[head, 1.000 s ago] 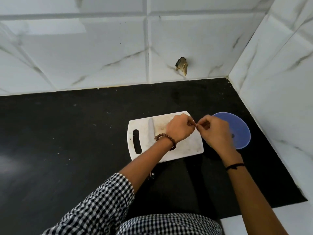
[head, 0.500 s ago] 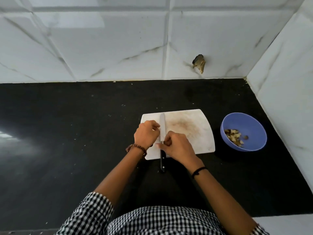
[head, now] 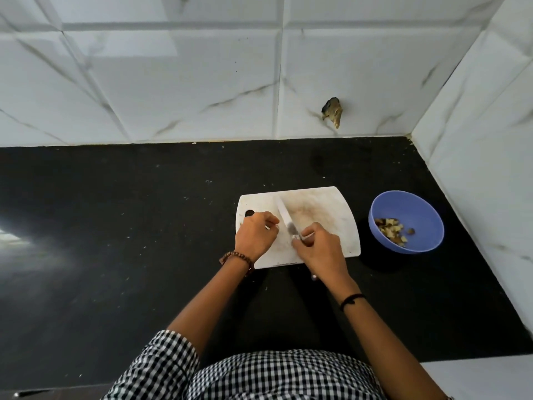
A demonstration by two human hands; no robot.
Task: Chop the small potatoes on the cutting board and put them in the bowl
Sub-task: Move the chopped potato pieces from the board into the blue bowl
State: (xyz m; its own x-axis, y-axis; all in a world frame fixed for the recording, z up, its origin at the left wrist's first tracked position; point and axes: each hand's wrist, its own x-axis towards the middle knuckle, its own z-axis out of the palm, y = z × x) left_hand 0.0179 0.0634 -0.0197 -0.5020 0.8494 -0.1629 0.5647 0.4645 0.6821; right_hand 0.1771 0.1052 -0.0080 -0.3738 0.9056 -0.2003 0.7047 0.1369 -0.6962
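A white cutting board (head: 326, 209) lies on the black counter (head: 115, 241), its surface stained brown in the middle. My right hand (head: 320, 249) grips the handle of a knife (head: 284, 216) over the board's near edge, the blade angled toward the far left. My left hand (head: 255, 238) rests on the board's left end with fingers curled, just left of the blade; I see nothing in it. No whole potato shows on the board. To the right stands a blue bowl (head: 427, 226) with chopped potato pieces (head: 392, 229) in it.
White marble-pattern tiled walls (head: 202, 96) close off the back and the right side, forming a corner behind the bowl. A chipped hole (head: 333, 111) marks the back wall. Counter stretches dark to the left of the board.
My hands left the bowl side and came back to the board. The right hand took the knife by its handle and has now turned the blade toward the far left; the left hand stays beside it.
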